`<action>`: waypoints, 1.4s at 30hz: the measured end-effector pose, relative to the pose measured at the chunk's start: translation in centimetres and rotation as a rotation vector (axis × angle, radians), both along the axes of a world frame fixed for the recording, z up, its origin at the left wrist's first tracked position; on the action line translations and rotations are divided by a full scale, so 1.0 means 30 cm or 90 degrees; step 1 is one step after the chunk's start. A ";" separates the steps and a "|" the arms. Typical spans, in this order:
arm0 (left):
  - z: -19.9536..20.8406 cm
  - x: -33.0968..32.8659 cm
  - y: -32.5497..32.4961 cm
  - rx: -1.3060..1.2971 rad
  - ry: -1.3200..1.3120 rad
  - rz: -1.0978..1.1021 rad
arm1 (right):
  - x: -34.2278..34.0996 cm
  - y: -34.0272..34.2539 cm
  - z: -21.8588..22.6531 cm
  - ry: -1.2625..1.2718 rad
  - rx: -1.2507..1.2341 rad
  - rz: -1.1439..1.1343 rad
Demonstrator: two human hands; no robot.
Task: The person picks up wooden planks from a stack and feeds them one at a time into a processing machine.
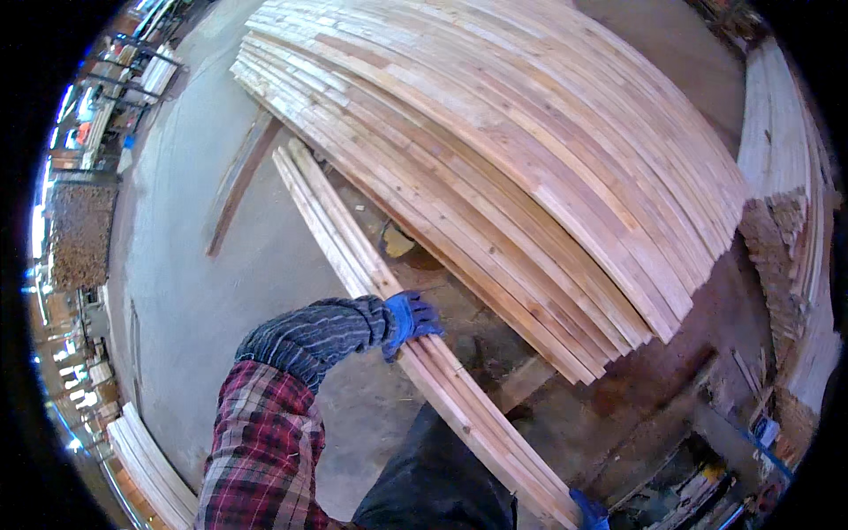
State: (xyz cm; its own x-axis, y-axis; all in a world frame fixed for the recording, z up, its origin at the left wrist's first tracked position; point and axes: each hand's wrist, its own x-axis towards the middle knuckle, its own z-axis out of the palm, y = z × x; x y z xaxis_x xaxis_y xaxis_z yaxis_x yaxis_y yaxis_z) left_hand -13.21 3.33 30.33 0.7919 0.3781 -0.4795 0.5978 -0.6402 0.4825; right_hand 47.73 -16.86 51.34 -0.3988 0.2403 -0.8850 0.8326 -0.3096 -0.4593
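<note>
My left hand (411, 323), in a blue glove, is closed over a small bundle of long, pale wooden boards (477, 408) at about their middle. The boards slant from the upper left down to the lower right, in front of my legs. At their near end is my right hand (590, 510), also blue-gloved and pressed against the side of the bundle. The picture's lower edge cuts off much of that hand. Beyond the bundle, a wide stack of similar boards (495, 168) lies side by side in layers, its near ends uneven.
A single board (243, 181) sticks out at the stack's left. More lumber (777, 141) is piled along the right side. Pale boards (152, 464) lie at the lower left, and a bundle of wood ends (81, 234) stands farther up. Scraps and equipment (698, 486) occupy the lower right.
</note>
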 end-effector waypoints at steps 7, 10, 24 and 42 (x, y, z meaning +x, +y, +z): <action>0.095 0.107 -0.109 -0.014 -0.004 -0.005 | -0.051 -0.138 0.213 -0.214 0.305 0.176; 0.241 0.158 -0.250 0.085 -0.101 0.062 | 0.078 -0.216 0.247 -0.159 0.337 0.124; 0.855 0.719 -0.545 0.305 0.054 0.077 | 0.754 -0.650 0.448 -0.289 0.784 0.015; 1.084 1.784 -0.832 0.248 -0.156 -0.083 | 0.640 -0.563 0.253 -0.267 0.968 -0.013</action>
